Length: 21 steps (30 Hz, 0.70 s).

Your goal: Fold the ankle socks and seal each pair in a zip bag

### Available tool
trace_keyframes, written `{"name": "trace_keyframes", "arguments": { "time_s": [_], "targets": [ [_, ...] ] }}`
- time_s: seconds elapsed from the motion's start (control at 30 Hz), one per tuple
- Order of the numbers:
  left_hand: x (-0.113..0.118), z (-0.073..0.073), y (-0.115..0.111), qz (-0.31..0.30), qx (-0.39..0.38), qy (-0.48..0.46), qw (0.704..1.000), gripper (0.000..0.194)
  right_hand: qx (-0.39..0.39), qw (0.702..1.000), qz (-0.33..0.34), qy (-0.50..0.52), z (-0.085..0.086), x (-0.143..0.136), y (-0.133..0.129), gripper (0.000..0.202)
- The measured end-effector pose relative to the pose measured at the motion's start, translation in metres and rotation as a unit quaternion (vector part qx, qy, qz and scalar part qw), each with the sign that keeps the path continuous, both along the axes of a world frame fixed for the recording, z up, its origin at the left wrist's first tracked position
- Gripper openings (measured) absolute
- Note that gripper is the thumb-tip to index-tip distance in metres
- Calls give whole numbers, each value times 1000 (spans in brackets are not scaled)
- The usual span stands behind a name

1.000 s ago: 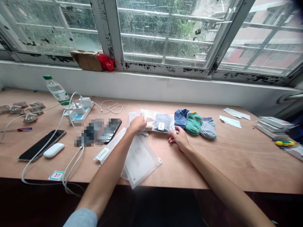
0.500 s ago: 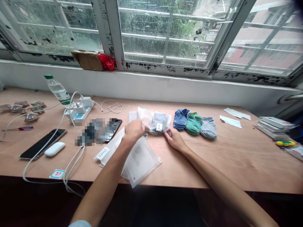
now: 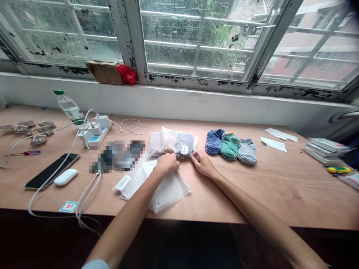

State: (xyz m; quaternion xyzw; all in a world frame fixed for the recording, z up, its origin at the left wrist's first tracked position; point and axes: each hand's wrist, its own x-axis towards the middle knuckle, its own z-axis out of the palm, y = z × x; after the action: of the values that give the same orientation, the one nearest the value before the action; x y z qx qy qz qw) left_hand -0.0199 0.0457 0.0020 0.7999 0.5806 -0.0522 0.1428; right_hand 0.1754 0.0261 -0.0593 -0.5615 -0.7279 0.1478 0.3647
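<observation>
A frosted plastic bag (image 3: 185, 144) with something dark folded inside and a white label lies in the middle of the table. My right hand (image 3: 204, 165) pinches its lower right corner. Just below the bag's lower left edge is my left hand (image 3: 167, 164), its fingers curled shut; what they hold is hidden. To the left, a bag with pale pink contents (image 3: 169, 140) and a whitish bag (image 3: 155, 142) lie side by side, overlapping. Flat frosted zip bags (image 3: 174, 190) spread under my left wrist. Rolled blue socks (image 3: 215, 141), green socks (image 3: 229, 146) and grey socks (image 3: 247, 151) sit right of my right hand.
Left stand a water bottle (image 3: 71, 108), a power strip (image 3: 102, 132) with cables, a phone (image 3: 53, 170) and a white case (image 3: 66, 177). Paper slips (image 3: 273, 144) and stacked packages (image 3: 327, 149) lie right. A wall with windows bounds the table's back.
My left hand has moved right and toward me, from the pale pink bag to below the dark one. The dark bag and my right hand have shifted slightly left.
</observation>
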Motion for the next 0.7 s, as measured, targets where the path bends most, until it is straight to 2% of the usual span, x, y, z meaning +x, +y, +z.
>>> {"name": "trace_keyframes", "arguments": {
  "time_s": [0.17, 0.3, 0.47, 0.6, 0.7],
  "targets": [
    [8, -8, 13, -20, 57, -10, 998, 34, -6, 999, -26, -24, -4, 6, 10, 12],
    [12, -17, 23, -20, 97, -19, 995, 36, 12, 999, -17, -42, -6, 11, 17, 15],
    [13, -26, 27, -11, 138, -37, 990, 38, -5, 999, -10, -33, 4, 14, 12, 30],
    [15, -32, 27, 12, 156, -44, 987, 37, 31, 988, -69, -133, 18, 23, 2, 38],
    [17, -33, 26, 16, 159, -50, 986, 40, 68, 959, -125, -244, 25, 37, -2, 40]
  ]
}}
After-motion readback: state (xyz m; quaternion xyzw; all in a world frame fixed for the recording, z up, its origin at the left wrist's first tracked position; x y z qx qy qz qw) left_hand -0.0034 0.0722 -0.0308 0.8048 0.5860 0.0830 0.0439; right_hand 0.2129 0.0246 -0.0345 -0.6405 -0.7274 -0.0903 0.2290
